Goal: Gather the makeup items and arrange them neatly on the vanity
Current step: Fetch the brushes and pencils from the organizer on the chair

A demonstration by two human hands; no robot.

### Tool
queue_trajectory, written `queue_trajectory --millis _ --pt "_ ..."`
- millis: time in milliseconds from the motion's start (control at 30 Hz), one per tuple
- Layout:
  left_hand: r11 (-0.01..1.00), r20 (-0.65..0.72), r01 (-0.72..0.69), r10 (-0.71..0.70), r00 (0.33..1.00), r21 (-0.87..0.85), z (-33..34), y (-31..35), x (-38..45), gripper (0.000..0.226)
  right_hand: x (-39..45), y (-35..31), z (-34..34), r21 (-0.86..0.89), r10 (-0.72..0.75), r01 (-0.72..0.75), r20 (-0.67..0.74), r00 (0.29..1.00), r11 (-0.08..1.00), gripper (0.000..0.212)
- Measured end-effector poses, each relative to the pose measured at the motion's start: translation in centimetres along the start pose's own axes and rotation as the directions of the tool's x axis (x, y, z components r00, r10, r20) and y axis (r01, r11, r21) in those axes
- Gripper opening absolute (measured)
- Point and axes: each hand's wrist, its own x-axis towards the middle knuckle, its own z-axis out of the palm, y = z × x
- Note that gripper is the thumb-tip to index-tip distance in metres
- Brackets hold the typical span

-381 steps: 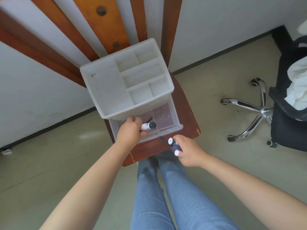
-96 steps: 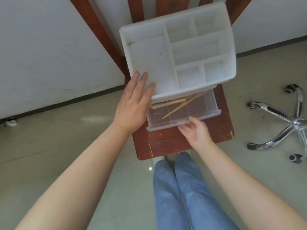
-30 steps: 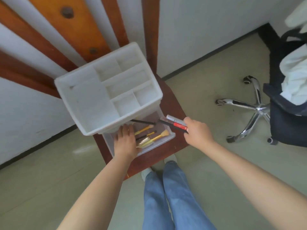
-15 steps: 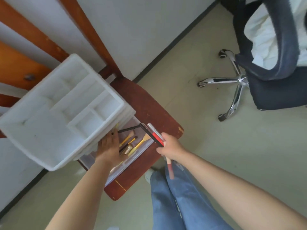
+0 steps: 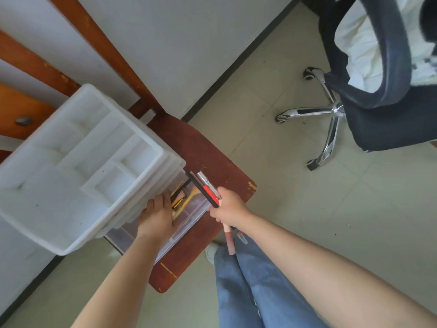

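Both bare forearms reach forward from the bottom of the view, the left one from the lower left, the right one from the lower right. The left hand (image 5: 158, 217) lies palm down with its fingers extended and close together, wrist straight. The right hand (image 5: 228, 207) is closed in a fist around a bundle of makeup pens (image 5: 208, 191), knuckles up, its wrist bent slightly inward toward the left hand.
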Motion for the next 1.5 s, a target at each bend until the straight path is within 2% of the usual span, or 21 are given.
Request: queue_trajectory --millis 167,333,467,633,800,900,967,1167,1300,1400,1500 --pt "0.993 -0.023 0.111 -0.113 0.993 -0.047 0.5 0.6 0.3 0.048 0.2 -0.2 -0.1 -0.022 -0.028 0.028 0.022 0.999 0.999 0.032" --pt "0.987 0.021 0.137 -0.136 0.990 -0.088 0.5 0.2 0.8 0.032 0.2 -0.4 0.0 -0.055 -0.020 0.021 0.027 0.999 0.998 0.033" --pt "0.980 0.013 0.142 -0.142 0.990 -0.140 0.7 0.1 0.7 0.036 0.0 -0.7 0.1 -0.044 -0.012 0.013 0.030 0.999 0.999 0.032" --pt "0.992 -0.031 0.127 -0.127 0.991 -0.008 0.7 0.1 0.6 0.032 -0.2 -0.9 0.3 -0.031 0.001 0.000 0.010 1.000 1.000 0.034" --pt "0.994 -0.035 0.098 -0.097 0.995 0.039 0.8 0.2 0.7 0.027 -0.2 -0.9 0.3 -0.026 0.007 -0.006 0.015 1.000 1.000 0.038" --pt "0.995 -0.044 0.083 -0.080 0.996 0.058 0.8 0.1 0.7 0.029 -0.2 -0.9 0.3 -0.019 0.011 -0.011 0.019 1.000 1.000 0.031" --pt "0.997 -0.043 0.075 -0.074 0.996 0.026 0.8 0.0 0.5 0.030 -0.2 -0.9 0.3 -0.015 0.015 -0.015 0.019 1.000 1.000 0.028" --pt "0.997 -0.042 0.060 -0.062 0.997 -0.046 0.5 -0.2 -0.2 0.030 -0.1 -0.9 0.3 -0.026 0.027 -0.027 -0.006 1.000 0.999 0.041" --pt "0.996 -0.014 0.045 -0.046 0.999 -0.075 0.1 -0.3 -0.4 0.025 0.0 -1.2 0.5 -0.043 0.048 -0.048 -0.007 0.999 0.998 0.036" --pt "0.988 -0.018 0.062 -0.065 0.998 -0.140 -0.3 -0.2 -0.5 0.024 0.0 -1.6 0.5 -0.106 0.067 -0.069 -0.022 0.998 0.992 0.023" --pt "0.976 -0.044 0.079 -0.090 0.995 -0.204 -1.0 -0.3 -0.9 0.025 -0.1 -2.1 0.6 -0.229 0.050 -0.053 -0.018 0.999 0.972 0.032"
